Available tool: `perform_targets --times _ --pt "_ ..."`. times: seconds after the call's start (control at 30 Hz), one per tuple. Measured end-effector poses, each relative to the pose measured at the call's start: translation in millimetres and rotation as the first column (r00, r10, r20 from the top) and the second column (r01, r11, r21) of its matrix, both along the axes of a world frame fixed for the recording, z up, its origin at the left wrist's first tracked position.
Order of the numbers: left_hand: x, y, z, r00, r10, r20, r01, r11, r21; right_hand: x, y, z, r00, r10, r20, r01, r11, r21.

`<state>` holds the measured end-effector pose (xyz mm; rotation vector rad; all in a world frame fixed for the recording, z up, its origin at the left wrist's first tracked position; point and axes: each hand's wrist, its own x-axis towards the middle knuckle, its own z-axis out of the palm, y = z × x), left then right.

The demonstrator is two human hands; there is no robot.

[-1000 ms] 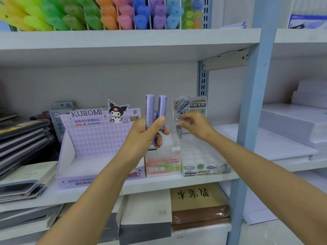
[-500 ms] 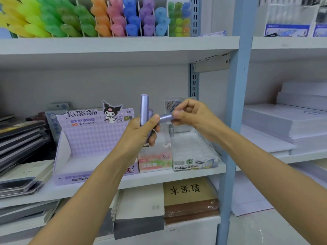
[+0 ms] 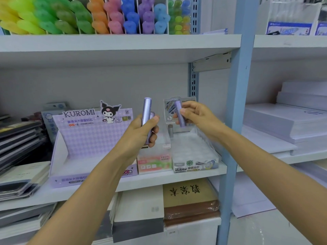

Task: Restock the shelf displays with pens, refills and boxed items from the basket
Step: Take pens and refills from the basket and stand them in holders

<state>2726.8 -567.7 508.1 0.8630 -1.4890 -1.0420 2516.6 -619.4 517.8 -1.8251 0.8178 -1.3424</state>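
My left hand [image 3: 141, 131] grips purple lead-refill tubes [image 3: 146, 110] upright in front of the middle shelf; one tall tube shows plainly and a shorter one sits behind my thumb. My right hand [image 3: 196, 115] pinches a single purple tube [image 3: 179, 112] a little to the right, above the clear display tray [image 3: 194, 152] with a printed front label. A grey tube [image 3: 170, 130] stands at that tray's back left. The purple Kuromi display box [image 3: 85, 138] stands open to the left. The basket is out of view.
A pink Fruit Soda box [image 3: 154, 163] sits between the Kuromi box and the clear tray. A blue shelf upright [image 3: 235, 103] stands right of my right hand. Coloured highlighters [image 3: 88, 15] fill the shelf above; notebooks [image 3: 19, 138] are stacked left, paper reams [image 3: 290, 119] right.
My right hand took one purple tube from the pair in my left hand and drew it to the right. My left hand stayed in place.
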Motion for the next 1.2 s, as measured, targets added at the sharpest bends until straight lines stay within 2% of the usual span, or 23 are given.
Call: perform_targets --times 0.07,0.13,0.3,0.4,0.53,0.77,0.97,1.07,1.13,1.17,1.2 --pt "3 -3 2 1.0 0.012 -0.017 -0.012 1.0 0.023 3 -12 -2 0.995 -0.065 0.077 0.062 0.997 0.038" --pt "6 -5 4 1.0 0.008 -0.018 -0.008 0.999 0.033 6 -25 -6 0.985 -0.155 0.075 0.15 0.986 0.066" --pt "12 -6 2 0.998 -0.014 0.068 0.014 1.0 -0.005 8 -52 -26 0.908 -0.38 -0.178 0.386 0.923 -0.003" --pt "14 -7 0 0.997 -0.022 0.08 0.024 0.999 -0.023 9 -61 -38 0.854 -0.442 -0.275 0.438 0.895 -0.08" --pt "14 -8 -1 0.996 -0.024 0.087 0.027 0.999 -0.037 10 -68 -41 0.798 -0.483 -0.359 0.453 0.875 -0.172" --pt "16 -11 -2 0.995 -0.026 0.096 0.031 0.998 -0.049 5 -72 -40 0.759 -0.476 -0.444 0.384 0.878 -0.286" --pt "16 -14 -2 0.993 -0.026 0.113 0.032 0.998 -0.051 2 -77 -43 0.761 -0.439 -0.478 0.369 0.898 -0.238" --pt "15 -14 -1 0.992 -0.022 0.121 0.028 0.998 -0.051 3 -75 -43 0.695 -0.477 -0.538 0.379 0.879 -0.29" --pt "14 -13 -1 0.991 -0.015 0.131 0.022 0.998 -0.053 4 -72 -41 0.647 -0.541 -0.537 0.409 0.841 -0.354" --pt "14 -13 -1 0.99 -0.01 0.139 0.018 0.998 -0.056 4 -69 -38 0.649 -0.564 -0.511 0.415 0.825 -0.384" --pt "13 -12 -1 0.989 -0.005 0.149 0.014 0.998 -0.061 6 -64 -33 0.696 -0.562 -0.447 0.421 0.823 -0.381"
